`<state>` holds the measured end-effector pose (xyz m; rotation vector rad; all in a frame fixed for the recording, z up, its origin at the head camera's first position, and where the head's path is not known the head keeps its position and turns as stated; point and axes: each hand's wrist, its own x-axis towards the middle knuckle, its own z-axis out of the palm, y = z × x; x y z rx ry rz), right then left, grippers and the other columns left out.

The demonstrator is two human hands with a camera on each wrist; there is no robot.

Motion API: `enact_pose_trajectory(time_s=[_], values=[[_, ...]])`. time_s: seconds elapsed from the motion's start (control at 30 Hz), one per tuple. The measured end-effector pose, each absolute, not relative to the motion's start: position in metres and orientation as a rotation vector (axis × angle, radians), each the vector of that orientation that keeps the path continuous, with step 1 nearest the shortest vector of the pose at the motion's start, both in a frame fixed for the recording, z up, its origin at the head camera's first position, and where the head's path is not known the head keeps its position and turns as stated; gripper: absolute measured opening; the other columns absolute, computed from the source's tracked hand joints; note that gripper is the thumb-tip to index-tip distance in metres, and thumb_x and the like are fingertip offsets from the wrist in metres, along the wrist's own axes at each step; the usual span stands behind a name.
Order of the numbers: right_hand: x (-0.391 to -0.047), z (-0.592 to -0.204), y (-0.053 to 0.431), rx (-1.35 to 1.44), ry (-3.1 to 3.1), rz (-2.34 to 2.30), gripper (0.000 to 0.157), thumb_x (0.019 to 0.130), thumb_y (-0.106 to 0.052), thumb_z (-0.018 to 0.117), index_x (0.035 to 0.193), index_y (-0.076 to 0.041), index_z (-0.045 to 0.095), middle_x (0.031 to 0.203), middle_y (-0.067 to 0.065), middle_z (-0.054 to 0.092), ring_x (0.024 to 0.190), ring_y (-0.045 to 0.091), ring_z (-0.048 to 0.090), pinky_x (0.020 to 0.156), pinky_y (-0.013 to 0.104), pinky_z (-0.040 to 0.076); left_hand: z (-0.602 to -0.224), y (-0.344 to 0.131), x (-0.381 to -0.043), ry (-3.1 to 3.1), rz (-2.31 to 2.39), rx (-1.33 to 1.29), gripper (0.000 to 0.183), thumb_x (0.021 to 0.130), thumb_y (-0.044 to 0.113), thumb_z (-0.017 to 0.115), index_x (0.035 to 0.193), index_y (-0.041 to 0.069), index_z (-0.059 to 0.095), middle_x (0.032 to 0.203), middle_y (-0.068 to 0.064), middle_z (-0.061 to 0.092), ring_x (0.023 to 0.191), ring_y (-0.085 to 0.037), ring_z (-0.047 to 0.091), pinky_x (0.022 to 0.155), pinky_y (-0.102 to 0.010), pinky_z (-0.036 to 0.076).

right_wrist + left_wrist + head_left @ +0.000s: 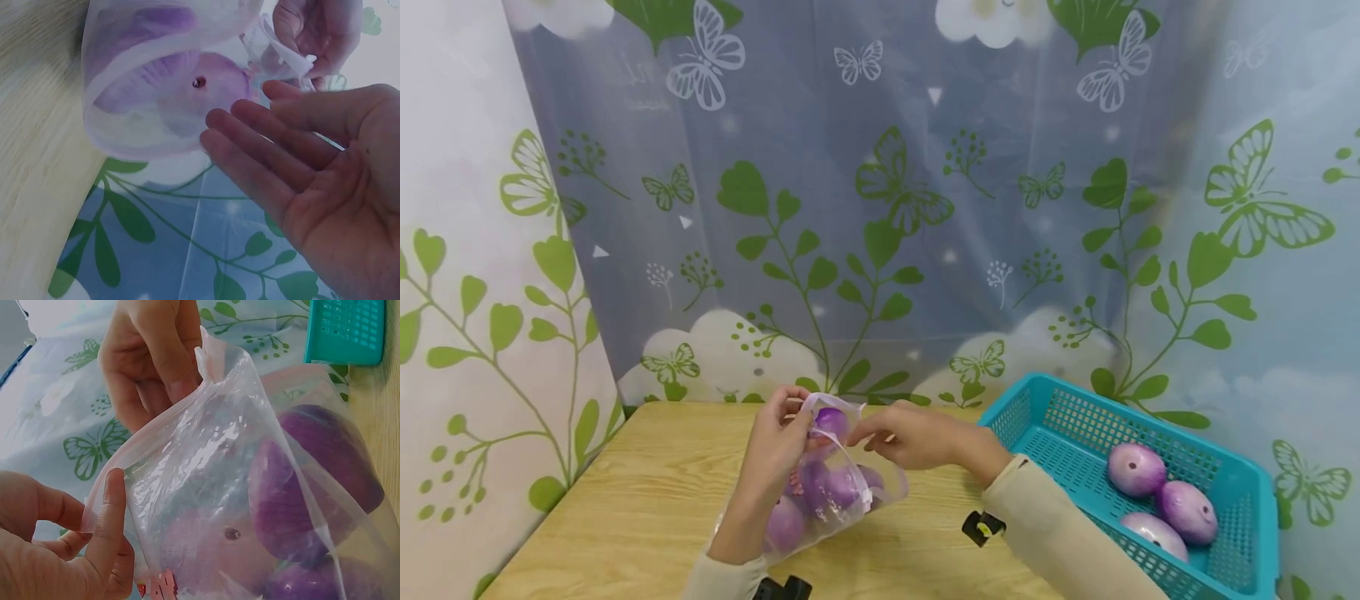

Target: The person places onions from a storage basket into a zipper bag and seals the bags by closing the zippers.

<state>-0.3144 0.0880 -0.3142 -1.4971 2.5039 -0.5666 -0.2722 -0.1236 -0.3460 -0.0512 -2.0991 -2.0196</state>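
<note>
My left hand (777,433) pinches the rim of a clear zip bag (838,521) near its top corner, thumb and fingers on the pinkish seal strip. Inside the bag lie several purple onions (838,487), smooth and rounded, one of them (315,484) right behind the film in the left wrist view. My right hand (910,433) reaches to the bag's mouth from the right. Its fingers (259,165) are extended and relaxed at the rim, with nothing in the palm in the right wrist view. The bag's mouth gapes between the hands.
A teal perforated basket (1037,417) stands at the right of the wooden table (647,475), with three more purple onions (1186,510) at its near right end. A patterned curtain (820,250) with leaves and butterflies hangs behind the table.
</note>
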Motion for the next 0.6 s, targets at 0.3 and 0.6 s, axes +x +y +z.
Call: enact_pose_trajectory(time_s=[0.3,0.6], values=[[-0.316,-0.295,0.125,-1.421,2.549,-0.553,0.030,0.103,-0.002,0.054,0.130,-0.005,0.066,0.127,0.013,0.070,0.110,0.025,0.073,0.096,0.026,0.061,-0.346,-0.124,-0.273,-2.097,-2.038,-0.064,0.015,0.105,0.003,0.051,0.119,-0.002,0.054,0.114,-0.022,0.056,0.089,-0.026,0.068,0.073,-0.027,0.067],[-0.328,-0.283,0.176,-1.203,2.641,-0.469,0.030,0.101,-0.006,0.061,0.130,-0.010,0.067,0.128,0.008,0.070,0.110,0.022,0.072,0.093,0.031,0.062,-0.345,-0.124,-0.273,-2.096,-2.048,-0.049,0.014,0.105,0.003,0.052,0.119,-0.001,0.055,0.114,-0.021,0.055,0.088,-0.025,0.067,0.072,-0.027,0.067]])
